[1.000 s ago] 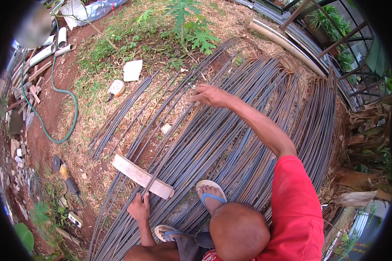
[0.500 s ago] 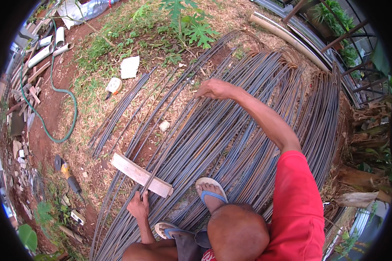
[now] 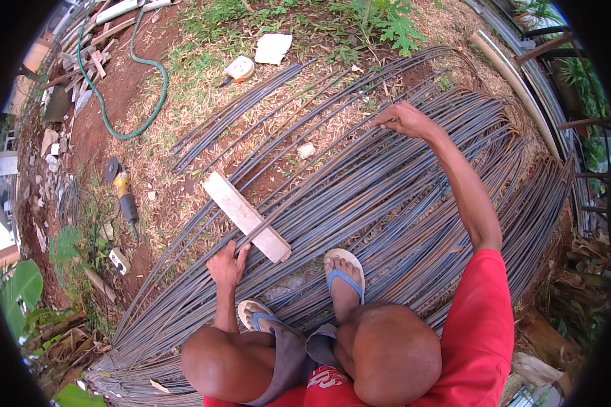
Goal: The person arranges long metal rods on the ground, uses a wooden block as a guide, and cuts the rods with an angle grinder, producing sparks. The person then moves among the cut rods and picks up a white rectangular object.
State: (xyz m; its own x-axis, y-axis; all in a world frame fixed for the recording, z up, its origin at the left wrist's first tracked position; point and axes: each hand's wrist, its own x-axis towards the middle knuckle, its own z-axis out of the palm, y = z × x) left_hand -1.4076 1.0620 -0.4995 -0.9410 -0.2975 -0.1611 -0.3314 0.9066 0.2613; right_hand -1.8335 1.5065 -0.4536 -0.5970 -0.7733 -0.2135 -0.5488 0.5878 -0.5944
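Several thin dark steel rods (image 3: 319,180) are held by the half-curled left hand (image 3: 226,268); the right hand (image 3: 404,120), fingers bent, hold unclear, has been brought nearer them, both hands lined up.

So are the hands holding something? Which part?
Yes, steel rebar: the left hand grips it beside the pale plank; the right hand seems to pinch it farther away. I can't tell whether it's one bar.
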